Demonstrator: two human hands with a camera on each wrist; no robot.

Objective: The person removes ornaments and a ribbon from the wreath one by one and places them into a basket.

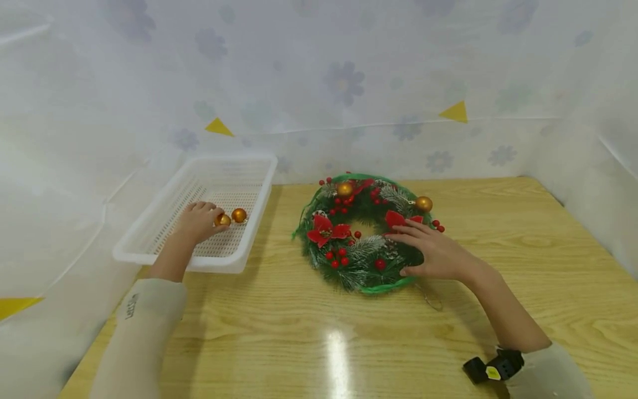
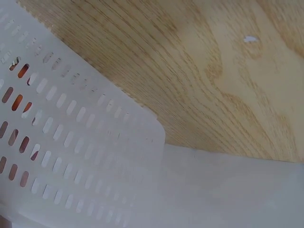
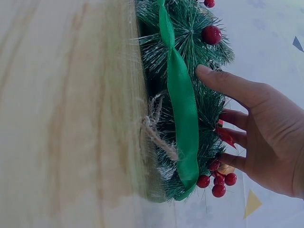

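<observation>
On the counter [image 1: 279, 343], a frosty green wreath [image 1: 365, 250] bears red flowers [image 1: 325, 230] beneath the spread right hand [image 1: 438, 254]; the left hand [image 1: 196, 223] grips a gold ball [image 1: 224, 220].

From the head view, we find the left hand [image 1: 195, 223] partly hiding a gold ball [image 1: 224, 220]. The left wrist view crops the white basket [image 2: 107, 156]; the right wrist's, the wreath [image 3: 207, 107].

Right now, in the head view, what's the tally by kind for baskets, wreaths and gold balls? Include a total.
White basket: 1
Wreath: 1
Gold balls: 4
Total: 6
</observation>
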